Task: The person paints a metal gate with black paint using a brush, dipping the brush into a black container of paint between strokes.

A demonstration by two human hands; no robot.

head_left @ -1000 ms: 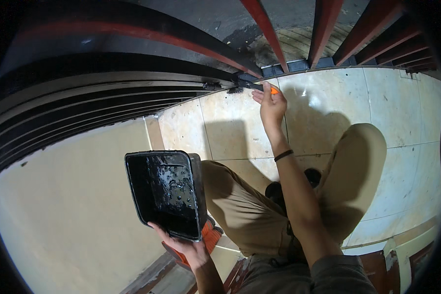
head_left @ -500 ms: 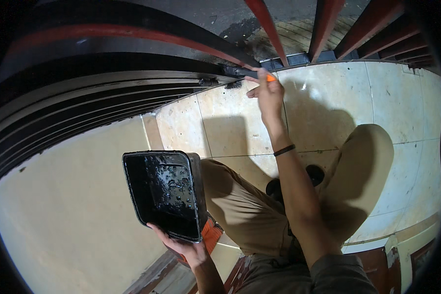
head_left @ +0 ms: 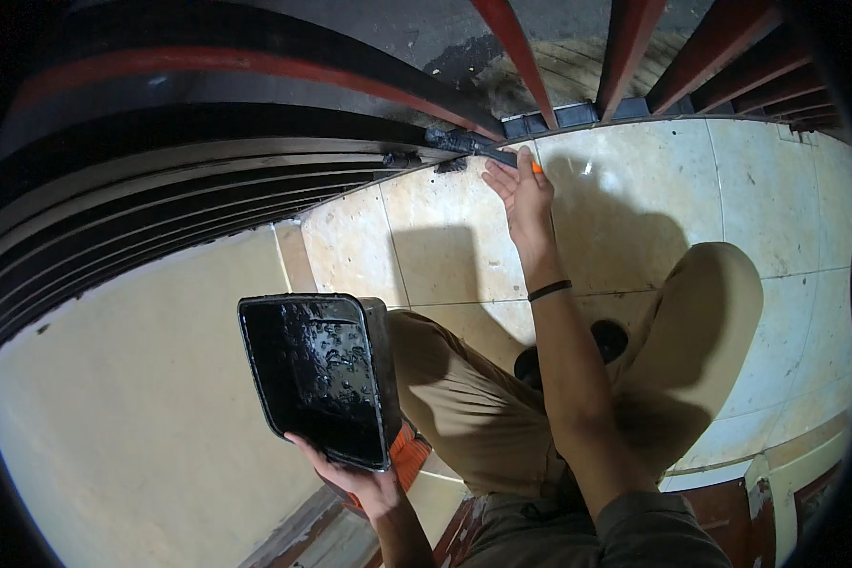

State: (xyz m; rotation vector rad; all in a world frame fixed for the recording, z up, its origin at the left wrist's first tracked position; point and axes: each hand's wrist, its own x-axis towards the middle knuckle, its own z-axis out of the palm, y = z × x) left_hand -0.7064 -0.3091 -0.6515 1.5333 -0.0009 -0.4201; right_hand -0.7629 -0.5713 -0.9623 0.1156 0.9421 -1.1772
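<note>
My right hand (head_left: 528, 199) grips a paintbrush (head_left: 498, 154) by its dark handle, which ends in an orange tip. The brush's black-coated head rests against the lower part of a metal railing (head_left: 256, 118), near the corner where it meets the tiled floor. Below and to the left, my left hand (head_left: 360, 476) holds a black rectangular paint tray (head_left: 380, 379) from its near edge. The tray is tilted, and wet, glossy black paint with lumps coats its inside. My left fingers are partly hidden beneath the tray.
Red and black bars (head_left: 625, 57) rise along the far edge of the floor. Cream tiles (head_left: 634, 199) spread ahead of my bent, tan-trousered legs (head_left: 464, 379). A cream wall (head_left: 133, 398) stands at left. Something orange (head_left: 409, 461) lies under the tray.
My right hand has shifted slightly right and nearer, its fingers opening out somewhat, and the brush head shows more of itself on the railing. The tray and left hand have barely moved.
</note>
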